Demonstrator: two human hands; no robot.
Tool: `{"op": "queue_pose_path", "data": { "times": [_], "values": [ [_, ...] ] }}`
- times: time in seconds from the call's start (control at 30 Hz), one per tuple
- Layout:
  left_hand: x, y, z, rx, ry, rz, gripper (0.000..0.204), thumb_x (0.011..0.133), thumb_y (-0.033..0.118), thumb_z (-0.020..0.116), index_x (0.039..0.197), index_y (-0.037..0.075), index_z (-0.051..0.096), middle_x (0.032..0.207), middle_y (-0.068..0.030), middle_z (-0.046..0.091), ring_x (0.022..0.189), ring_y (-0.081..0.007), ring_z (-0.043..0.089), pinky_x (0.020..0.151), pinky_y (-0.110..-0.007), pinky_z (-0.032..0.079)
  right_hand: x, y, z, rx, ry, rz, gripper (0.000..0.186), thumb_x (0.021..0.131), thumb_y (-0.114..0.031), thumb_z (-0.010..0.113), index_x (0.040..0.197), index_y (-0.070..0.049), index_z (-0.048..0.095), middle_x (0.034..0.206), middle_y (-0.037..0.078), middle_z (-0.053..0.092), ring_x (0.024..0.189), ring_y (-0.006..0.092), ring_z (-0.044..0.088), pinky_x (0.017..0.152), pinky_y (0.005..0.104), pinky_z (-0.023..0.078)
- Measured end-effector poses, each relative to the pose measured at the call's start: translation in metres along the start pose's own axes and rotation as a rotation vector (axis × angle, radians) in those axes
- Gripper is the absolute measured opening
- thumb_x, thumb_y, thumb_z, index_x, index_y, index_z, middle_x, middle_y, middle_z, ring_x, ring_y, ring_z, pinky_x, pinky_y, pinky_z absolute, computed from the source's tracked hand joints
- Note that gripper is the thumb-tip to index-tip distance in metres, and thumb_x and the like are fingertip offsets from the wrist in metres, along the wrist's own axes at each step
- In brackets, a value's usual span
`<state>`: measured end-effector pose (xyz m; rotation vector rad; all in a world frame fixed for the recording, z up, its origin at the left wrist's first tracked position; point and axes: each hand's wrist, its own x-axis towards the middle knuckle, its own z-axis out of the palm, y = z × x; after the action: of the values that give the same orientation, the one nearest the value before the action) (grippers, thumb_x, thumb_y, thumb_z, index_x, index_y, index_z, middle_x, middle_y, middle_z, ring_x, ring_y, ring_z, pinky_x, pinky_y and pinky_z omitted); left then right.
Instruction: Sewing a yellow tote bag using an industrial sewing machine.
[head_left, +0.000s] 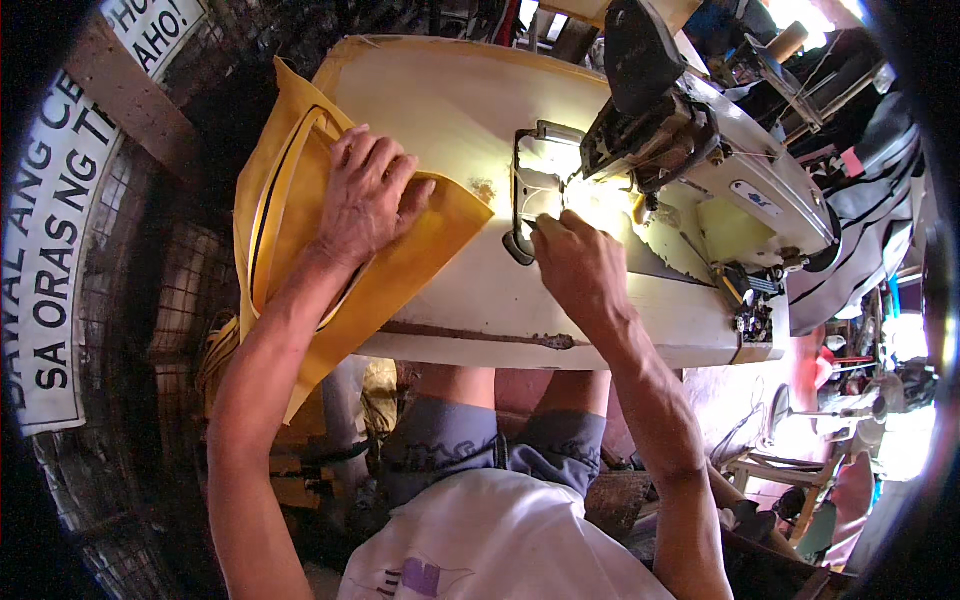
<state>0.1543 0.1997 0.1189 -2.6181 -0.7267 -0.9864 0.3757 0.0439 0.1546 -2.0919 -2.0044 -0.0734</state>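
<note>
On the tabletop [450,305], the yellow sheet [445,212] is rested on by the loosely spread left hand [366,195]; beside the sewing machine [740,165], the right hand [585,268] is curled, its hold hidden. Setup seems underway; steady fingertips are needed next.

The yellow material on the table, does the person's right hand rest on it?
No, the left hand rests on the yellow material, while the right hand is apart from it, near the sewing machine.

This looks like a sewing workshop: a sewing machine [745,170] stands on a white worktable [450,295].
</note>
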Motion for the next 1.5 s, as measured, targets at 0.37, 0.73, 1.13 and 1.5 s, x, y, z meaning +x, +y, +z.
{"op": "queue_pose_path", "data": {
  "times": [0.37, 0.73, 1.13, 1.5],
  "values": [
    [0.017, 0.23, 0.036, -0.366, -0.121, -0.05, 0.016, 0.085, 0.024, 0.059, 0.09, 0.009, 0.063, 0.095, -0.0098, 0.058, 0.105, -0.0274, 0.054, 0.106, -0.05, 0.034, -0.086, 0.01, -0.001, 0.859, 0.576, 0.463, 0.033, 0.101, -0.017, 0.052, 0.129, 0.0, 0.051, 0.112, 0.013, 0.063, 0.1, 0.0228, 0.061, 0.091, 0.036, 0.049],
    [0.099, 0.061, 0.015, -0.003, -1.081, 0.021, 0.047, 0.092, 0.048, 0.056, 0.123, 0.012, 0.063, 0.129, -0.014, 0.062, 0.127, -0.0316, 0.052, 0.114, -0.065, 0.018, -0.116, 0.046, 0.043, 0.441, 0.627, 0.259, 0.027, 0.098, -0.011, 0.057, 0.121, 0.002, 0.054, 0.091, 0.017, 0.056, 0.078, 0.0312, 0.056, 0.071, 0.0412, 0.047],
    [0.04, -0.049, 0.026, -1.014, -0.385, -0.482, 0.022, 0.089, 0.023, 0.074, 0.092, 0.002, 0.07, 0.074, 0.0036, 0.063, 0.067, -0.0064, 0.055, 0.061, -0.028, 0.047, -0.047, -0.013, -0.011, 0.497, 0.367, 0.079, 0.03, 0.093, -0.006, 0.063, 0.122, 0.0, 0.058, 0.097, 0.018, 0.062, 0.079, 0.0273, 0.064, 0.066, 0.0364, 0.054],
    [0.04, -0.059, 0.029, -0.861, -0.38, -0.627, 0.025, 0.092, 0.024, 0.069, 0.092, -0.001, 0.071, 0.071, -0.0058, 0.067, 0.067, -0.0086, 0.057, 0.063, -0.031, 0.047, 0.071, -0.058, 0.058, 0.715, 0.222, 0.193, 0.025, 0.094, -0.02, 0.064, 0.108, 0.001, 0.06, 0.09, 0.021, 0.066, 0.078, 0.037, 0.066, 0.071, 0.0437, 0.051]
  ]
}}
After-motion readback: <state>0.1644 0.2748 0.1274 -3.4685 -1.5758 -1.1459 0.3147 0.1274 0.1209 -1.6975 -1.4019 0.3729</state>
